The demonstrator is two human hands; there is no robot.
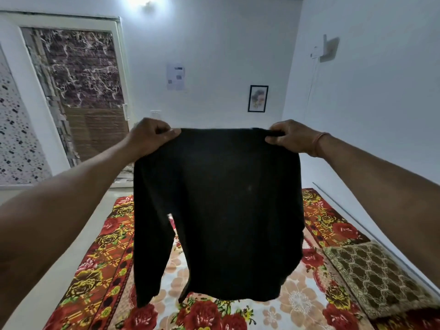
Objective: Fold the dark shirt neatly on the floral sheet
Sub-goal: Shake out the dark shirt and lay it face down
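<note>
The dark shirt hangs in the air in front of me, spread flat, with a long sleeve dangling down its left side. My left hand pinches its top left corner and my right hand pinches its top right corner, both at shoulder height. Below it the floral sheet lies spread on the floor, red and yellow flowers along its border and a paler flowered middle. The shirt hides much of the sheet's centre and does not touch it.
A brown patterned cushion lies on the sheet's right side by the white wall. Bare pale floor runs along the left of the sheet. A door with a marbled panel stands at the back left.
</note>
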